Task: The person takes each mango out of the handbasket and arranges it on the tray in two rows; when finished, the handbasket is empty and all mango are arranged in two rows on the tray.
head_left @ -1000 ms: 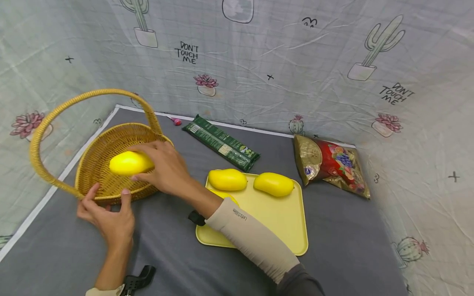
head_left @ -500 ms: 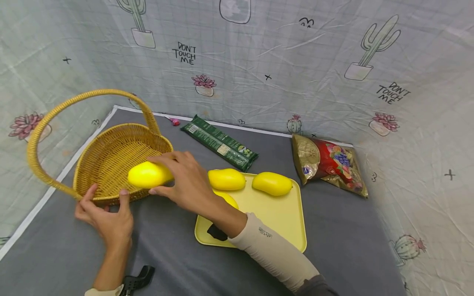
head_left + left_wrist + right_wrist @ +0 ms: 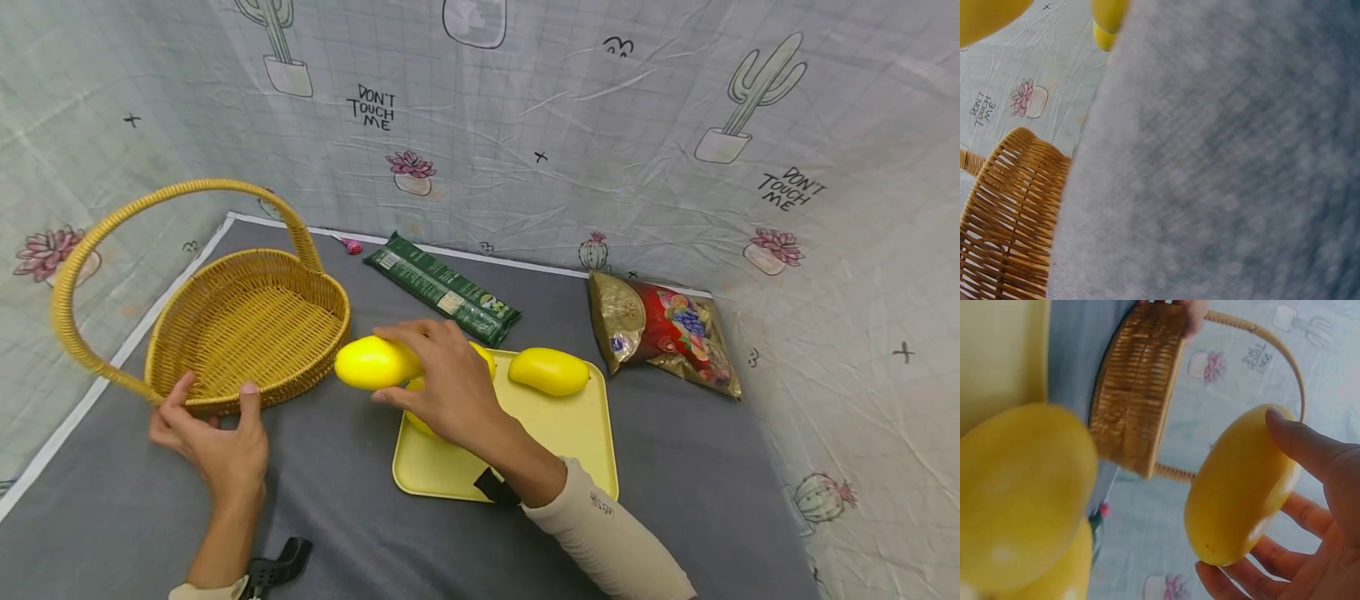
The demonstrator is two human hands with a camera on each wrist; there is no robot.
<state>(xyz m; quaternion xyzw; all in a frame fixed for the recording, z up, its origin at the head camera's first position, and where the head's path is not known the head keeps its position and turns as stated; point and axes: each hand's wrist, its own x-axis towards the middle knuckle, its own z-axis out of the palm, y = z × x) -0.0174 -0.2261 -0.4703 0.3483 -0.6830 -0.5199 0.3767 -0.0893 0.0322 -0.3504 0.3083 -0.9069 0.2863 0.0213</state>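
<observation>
My right hand (image 3: 457,387) grips a yellow mango (image 3: 375,363) between thumb and fingers, held up over the left edge of the pale yellow tray (image 3: 551,450). In the right wrist view the held mango (image 3: 1241,487) shows whole. One mango (image 3: 549,372) lies at the tray's back right; two others are partly hidden behind my right hand, one of them (image 3: 416,422) at its lower left. At the left, my left hand (image 3: 221,454) holds the near rim of a wicker basket (image 3: 307,382) with a tall handle. Nothing lies on the visible basket floor.
A long green packet (image 3: 442,287) lies behind the tray, and a gold and red bag (image 3: 663,333) at the back right. By the back edge is a small pink object (image 3: 353,246). A printed cloth wall (image 3: 495,167) rises behind the table.
My right hand has moved right with the mango, from over the basket to the tray's left edge. The left hand stays on the basket rim.
</observation>
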